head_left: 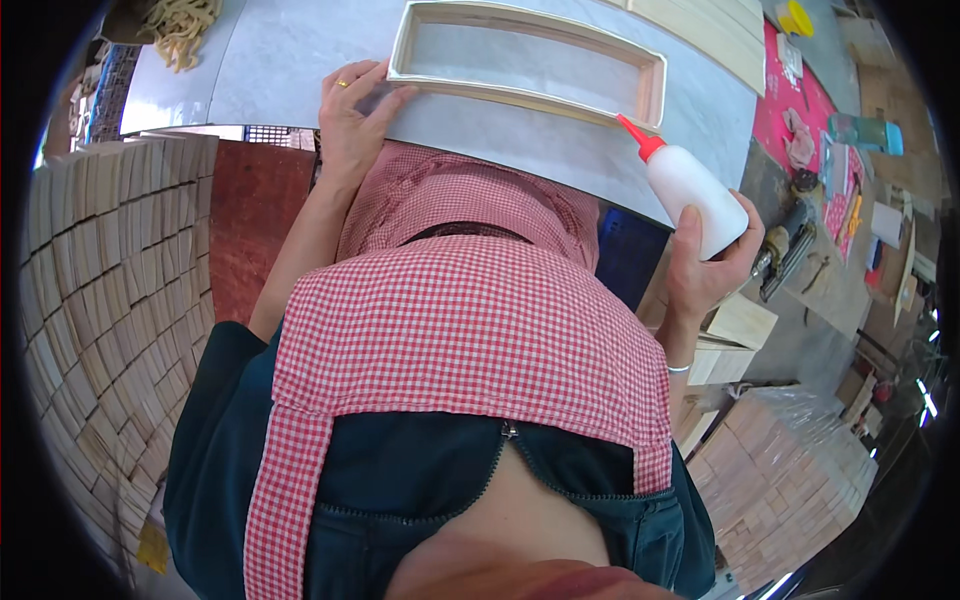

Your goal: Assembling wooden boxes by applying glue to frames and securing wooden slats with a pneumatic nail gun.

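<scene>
A long, narrow wooden frame (515,98) lies on the pale marbled tabletop (300,60), with a white line along its upper edges. At its near left corner my left hand (352,115) grips the wood between thumb and fingers; a ring shows on one finger. My right hand (705,262) is wrapped round a white glue bottle (697,195) with a red pointed nozzle. The bottle is tilted, its tip at the frame's near right corner. Whether the tip touches the wood, I cannot tell.
Stacked wooden pieces (110,260) rise at the left. Thin boards (700,35) lie at the table's far right. Rubber-band-like strips (183,28) sit at the far left. A plastic-wrapped wood stack (790,470) stands at lower right. Further right are a clear bottle (862,133) and tools.
</scene>
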Action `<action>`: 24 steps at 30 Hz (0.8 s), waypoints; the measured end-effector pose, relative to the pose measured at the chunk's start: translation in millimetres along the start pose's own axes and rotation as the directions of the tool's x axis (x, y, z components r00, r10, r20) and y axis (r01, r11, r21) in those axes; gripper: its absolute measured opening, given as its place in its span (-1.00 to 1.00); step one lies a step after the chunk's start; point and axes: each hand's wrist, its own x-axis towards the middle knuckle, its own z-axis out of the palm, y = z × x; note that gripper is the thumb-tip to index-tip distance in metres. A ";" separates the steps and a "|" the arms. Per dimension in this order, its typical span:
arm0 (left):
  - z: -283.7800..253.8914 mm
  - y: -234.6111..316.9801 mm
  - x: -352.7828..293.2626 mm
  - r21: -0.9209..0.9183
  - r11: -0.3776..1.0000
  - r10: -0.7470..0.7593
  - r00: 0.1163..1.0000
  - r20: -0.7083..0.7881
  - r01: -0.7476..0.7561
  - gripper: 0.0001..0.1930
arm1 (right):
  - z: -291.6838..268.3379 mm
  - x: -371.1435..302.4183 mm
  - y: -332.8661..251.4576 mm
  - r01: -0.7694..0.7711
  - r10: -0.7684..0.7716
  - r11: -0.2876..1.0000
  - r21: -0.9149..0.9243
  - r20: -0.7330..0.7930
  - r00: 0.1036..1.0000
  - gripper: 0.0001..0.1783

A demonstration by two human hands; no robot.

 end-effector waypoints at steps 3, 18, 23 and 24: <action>0.3 -0.9 -0.6 -0.010 1.000 0.011 1.000 -0.001 -0.011 -0.58 | -7.3 -0.5 4.8 -0.022 0.021 1.000 -0.006 -0.024 0.999 -0.40; -6.0 -4.7 0.9 0.061 0.998 -0.031 0.999 0.045 0.028 -0.61 | -11.9 27.1 54.5 -0.180 0.199 0.979 0.094 -0.264 0.944 -0.42; -10.1 -1.4 -2.5 0.094 0.993 -0.083 0.994 0.071 0.077 -0.63 | -6.2 107.6 114.1 -0.176 0.194 0.981 0.083 -0.485 0.853 -0.46; -10.8 -6.8 -3.5 0.096 0.994 -0.058 0.995 0.076 0.050 -0.63 | -6.0 135.2 130.9 -0.174 0.159 0.985 0.022 -0.524 0.837 -0.47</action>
